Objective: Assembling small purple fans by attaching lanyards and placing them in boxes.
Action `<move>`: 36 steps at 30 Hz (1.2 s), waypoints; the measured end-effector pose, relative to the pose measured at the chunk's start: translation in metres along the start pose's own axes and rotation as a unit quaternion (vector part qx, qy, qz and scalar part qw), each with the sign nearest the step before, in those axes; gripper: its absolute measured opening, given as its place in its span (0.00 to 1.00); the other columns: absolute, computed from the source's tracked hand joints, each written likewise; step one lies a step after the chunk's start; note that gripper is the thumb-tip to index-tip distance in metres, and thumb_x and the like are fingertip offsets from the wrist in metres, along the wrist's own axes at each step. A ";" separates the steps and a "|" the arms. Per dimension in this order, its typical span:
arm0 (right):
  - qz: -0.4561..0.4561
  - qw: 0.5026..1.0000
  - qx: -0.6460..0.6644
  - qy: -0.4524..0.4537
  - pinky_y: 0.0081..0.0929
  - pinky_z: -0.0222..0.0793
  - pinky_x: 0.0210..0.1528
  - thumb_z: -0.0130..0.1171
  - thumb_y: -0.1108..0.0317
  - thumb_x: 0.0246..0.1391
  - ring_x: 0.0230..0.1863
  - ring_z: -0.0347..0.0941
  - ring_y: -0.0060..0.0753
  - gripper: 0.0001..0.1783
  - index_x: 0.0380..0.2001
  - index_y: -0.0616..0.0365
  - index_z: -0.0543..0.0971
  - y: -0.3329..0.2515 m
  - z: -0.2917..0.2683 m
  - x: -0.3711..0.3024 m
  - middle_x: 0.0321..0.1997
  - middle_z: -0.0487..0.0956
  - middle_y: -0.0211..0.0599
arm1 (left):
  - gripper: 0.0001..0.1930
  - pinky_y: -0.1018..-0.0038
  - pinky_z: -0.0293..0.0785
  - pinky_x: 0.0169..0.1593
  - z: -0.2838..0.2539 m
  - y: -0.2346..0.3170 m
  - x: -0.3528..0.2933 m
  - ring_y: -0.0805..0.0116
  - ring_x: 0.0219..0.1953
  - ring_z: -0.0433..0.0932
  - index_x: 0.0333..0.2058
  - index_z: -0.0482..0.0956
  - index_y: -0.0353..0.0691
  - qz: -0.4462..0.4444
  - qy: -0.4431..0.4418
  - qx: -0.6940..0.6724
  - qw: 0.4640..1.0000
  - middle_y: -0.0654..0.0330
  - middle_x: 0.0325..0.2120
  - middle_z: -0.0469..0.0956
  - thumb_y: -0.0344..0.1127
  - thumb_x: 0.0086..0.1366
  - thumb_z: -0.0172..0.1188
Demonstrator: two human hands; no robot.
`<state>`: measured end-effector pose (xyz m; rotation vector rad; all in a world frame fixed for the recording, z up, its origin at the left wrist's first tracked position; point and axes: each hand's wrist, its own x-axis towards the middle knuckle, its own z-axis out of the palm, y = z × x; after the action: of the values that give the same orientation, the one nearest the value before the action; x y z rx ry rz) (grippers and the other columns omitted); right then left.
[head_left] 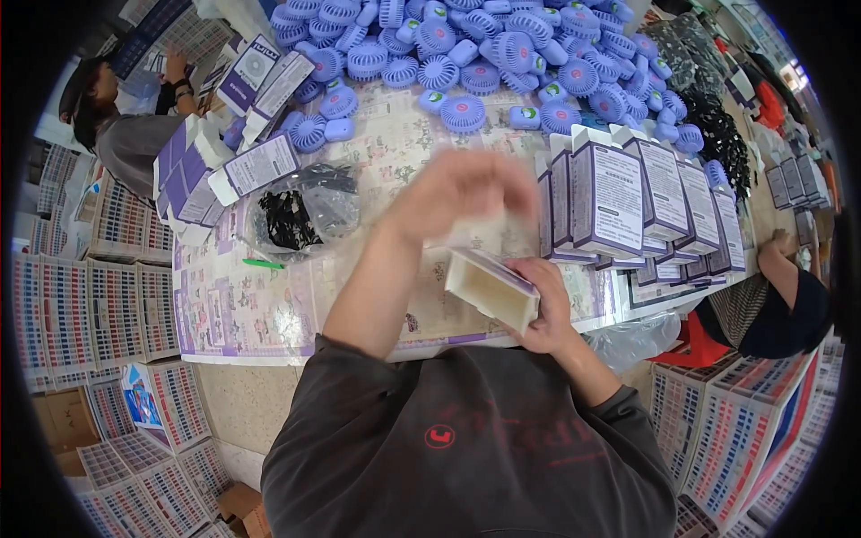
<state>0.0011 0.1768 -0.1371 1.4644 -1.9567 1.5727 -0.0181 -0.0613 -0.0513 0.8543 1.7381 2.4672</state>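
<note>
While the right hand (551, 309) grips an open white-and-purple carton (489, 289) by its right side near the close edge of the surface (229, 316), the pale inside of the carton shows. Just beyond it, the left hand (462, 188) is raised and blurred, its fingers curved; whether it holds anything, I cannot tell. To the left lie a slim green object (264, 264) and a clear bag (336, 199) with black straps (285, 217). Printed boxes (608, 199) stand packed together on the right, and more purple boxes (188, 175) are heaped at the left. Farthest off, periwinkle handheld fans (439, 72) make a broad pile along the far side.
</note>
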 end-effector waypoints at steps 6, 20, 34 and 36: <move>0.124 0.991 0.024 -0.047 0.39 0.67 0.51 0.72 0.60 0.40 0.48 0.71 0.50 0.36 0.51 0.69 0.72 0.005 -0.013 0.002 0.48 0.75 0.51 | 0.28 0.63 0.65 0.58 -0.093 -0.088 0.042 0.53 0.55 0.70 0.50 0.76 0.38 -0.202 0.395 0.589 0.675 0.49 0.55 0.67 0.52 0.58 0.63; 0.148 0.988 0.018 -0.039 0.37 0.68 0.50 0.75 0.58 0.38 0.46 0.73 0.47 0.38 0.50 0.70 0.73 0.015 -0.021 -0.001 0.46 0.76 0.49 | 0.27 0.66 0.74 0.44 -0.039 -0.005 0.017 0.64 0.36 0.76 0.48 0.66 0.32 -0.029 0.379 0.029 0.925 0.54 0.34 0.75 0.30 0.51 0.67; 0.236 0.969 0.059 -0.055 0.32 0.70 0.48 0.76 0.66 0.37 0.45 0.75 0.35 0.30 0.45 0.65 0.77 0.025 -0.022 -0.001 0.45 0.78 0.43 | 0.23 0.69 0.75 0.36 0.052 0.041 -0.042 0.58 0.34 0.80 0.38 0.77 0.34 0.084 0.047 0.564 0.820 0.51 0.34 0.79 0.39 0.48 0.76; 0.178 0.982 0.028 -0.056 0.35 0.69 0.44 0.76 0.65 0.35 0.39 0.73 0.45 0.32 0.46 0.65 0.76 0.020 -0.020 0.008 0.40 0.77 0.45 | 0.22 0.69 0.75 0.36 0.058 0.049 -0.043 0.58 0.34 0.80 0.38 0.77 0.34 0.096 0.086 0.524 0.842 0.51 0.34 0.79 0.38 0.48 0.75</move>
<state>-0.0257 0.1874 -0.1357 1.3014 -2.3646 1.7300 0.0579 -0.0427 -0.0133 0.8247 3.2484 1.5081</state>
